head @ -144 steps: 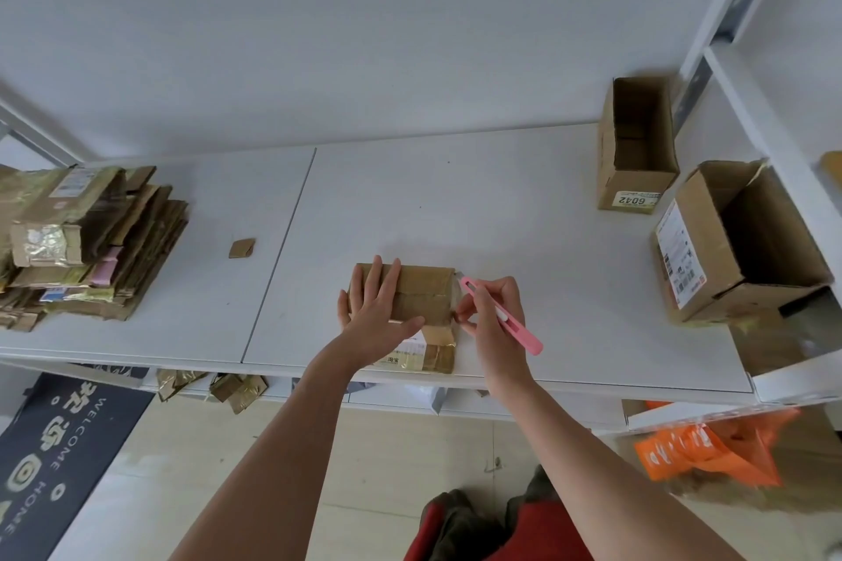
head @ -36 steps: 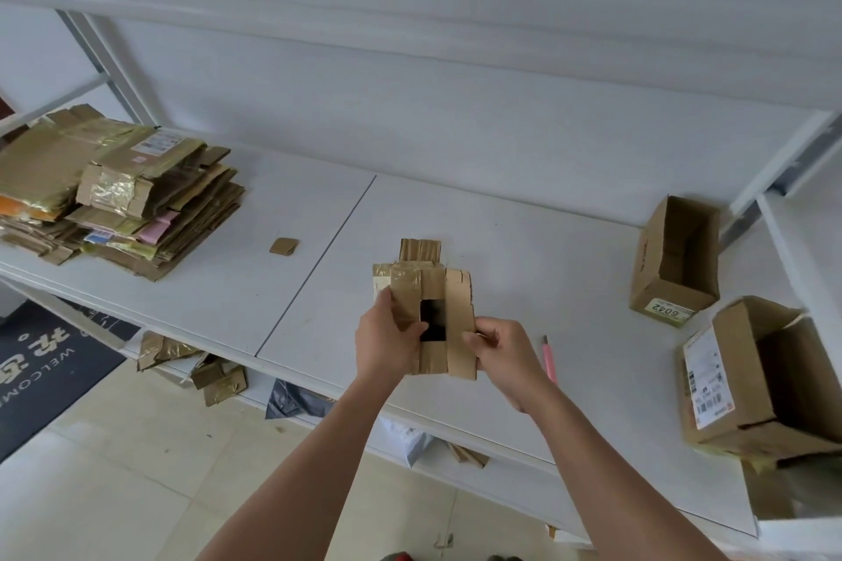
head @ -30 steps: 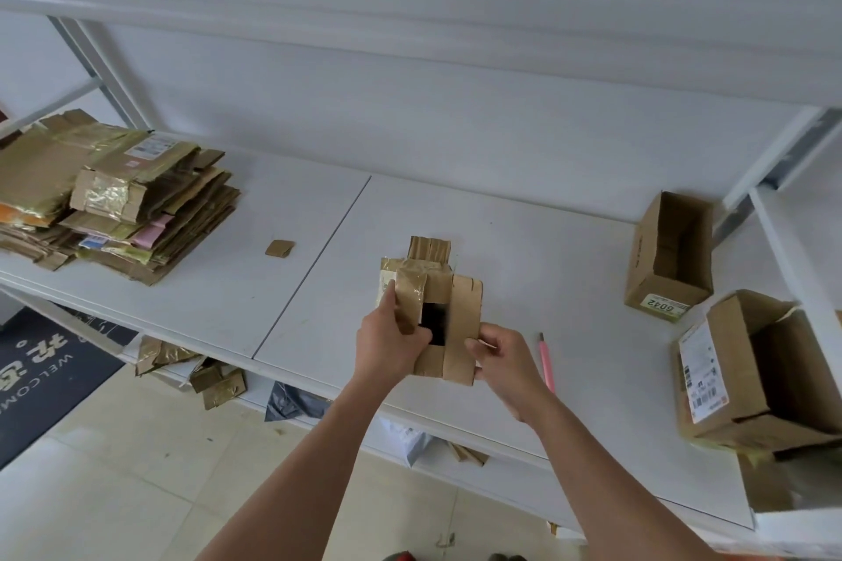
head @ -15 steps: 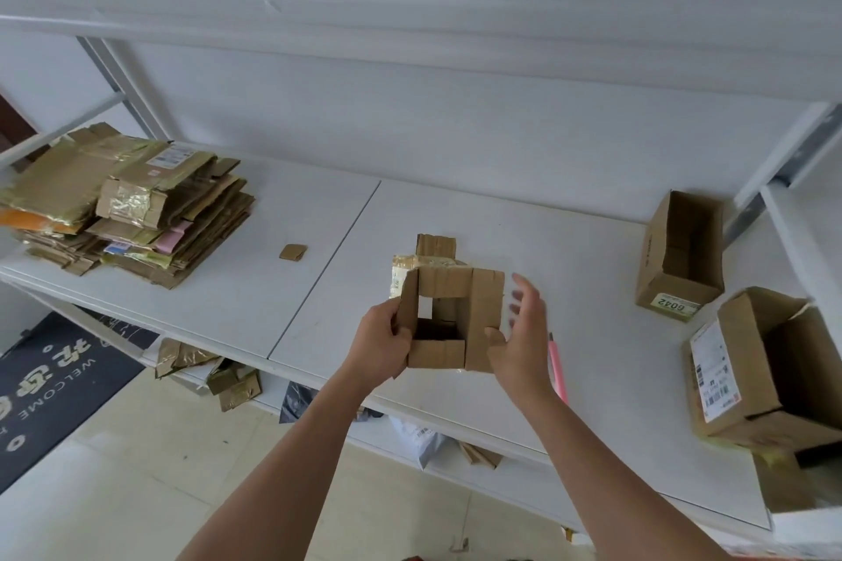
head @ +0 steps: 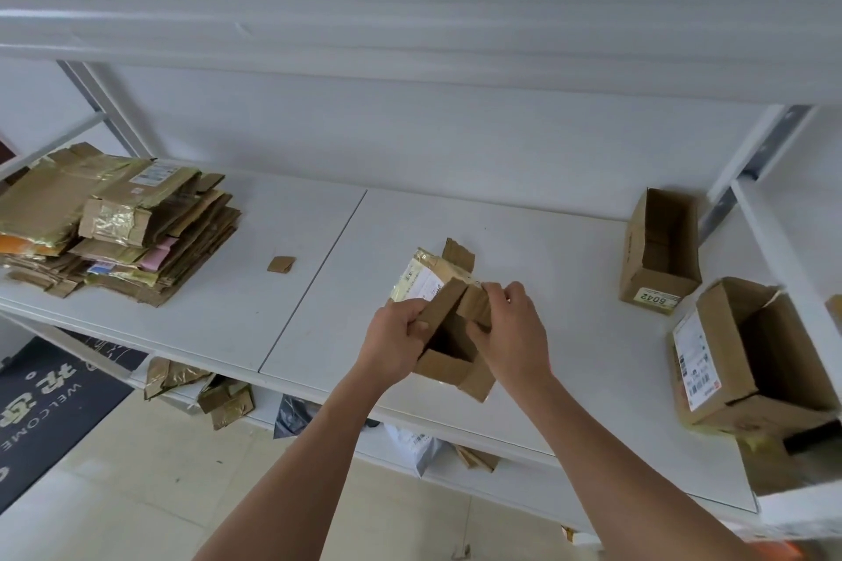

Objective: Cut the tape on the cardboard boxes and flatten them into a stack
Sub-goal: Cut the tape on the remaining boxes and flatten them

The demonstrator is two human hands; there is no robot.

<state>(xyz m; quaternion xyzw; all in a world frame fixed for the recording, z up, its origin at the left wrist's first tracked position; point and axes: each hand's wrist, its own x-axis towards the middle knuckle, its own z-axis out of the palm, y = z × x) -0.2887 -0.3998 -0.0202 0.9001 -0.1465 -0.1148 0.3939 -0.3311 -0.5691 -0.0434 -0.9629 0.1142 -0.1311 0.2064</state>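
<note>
Both hands hold a small cardboard box (head: pixel 449 323) just above the front part of the white shelf (head: pixel 569 287), and it is partly collapsed. The left hand (head: pixel 394 344) has its fingers curled over the box's left flap, thumb on the outer face. The right hand (head: pixel 512 333) grips the right flap from above, fingers bent round its edge. Between the two hands the box gapes open, dark inside, with its near flaps pointing down toward the shelf edge. A white label and shiny tape show on its far side, and a ragged flap sticks up behind. Whether the box's lower edge touches the shelf is hard to tell from this angle. Well to the left on the shelf lies the stack of flattened boxes (head: pixel 114 223), brown card with glossy tape and a pink sheet among the layers. Between the stack and the held box a small cardboard scrap (head: pixel 281 264) lies alone. To the right stand two open boxes: a narrow one (head: pixel 660 251) near the back with a numbered sticker, and a larger one (head: pixel 747 355) by the front corner, tipped on its side with a shipping label. Below the shelf, cardboard scraps (head: pixel 200 392) lie on a lower board, and a dark doormat (head: pixel 41 396) covers the floor at left.
</note>
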